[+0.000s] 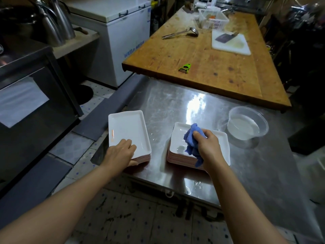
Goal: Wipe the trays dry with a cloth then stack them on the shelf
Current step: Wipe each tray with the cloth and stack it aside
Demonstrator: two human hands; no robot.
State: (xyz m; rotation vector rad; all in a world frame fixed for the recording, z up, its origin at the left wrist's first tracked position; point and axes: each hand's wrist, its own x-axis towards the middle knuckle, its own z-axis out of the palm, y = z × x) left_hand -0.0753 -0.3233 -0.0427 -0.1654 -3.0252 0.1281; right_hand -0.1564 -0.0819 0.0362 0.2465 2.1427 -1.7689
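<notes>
Two stacks of white rectangular trays stand on the steel table (175, 106). My left hand (121, 153) holds the near end of the left stack (126, 127), fingers on top of the uppermost tray and thumb under its edge. The right stack (179, 138) lies under my right hand (207, 145), which grips a bunched blue cloth (191, 138) and presses it onto the top tray. Wet patches shine on that tray.
A clear plastic bowl of water (248, 124) stands right of the trays. Behind lies a wooden worktop (202, 55) with a green peeler (184, 67), a ladle (181, 32), a cutting board with a cleaver (230, 41) and a white basket (212, 18). An oven (31, 103) stands left.
</notes>
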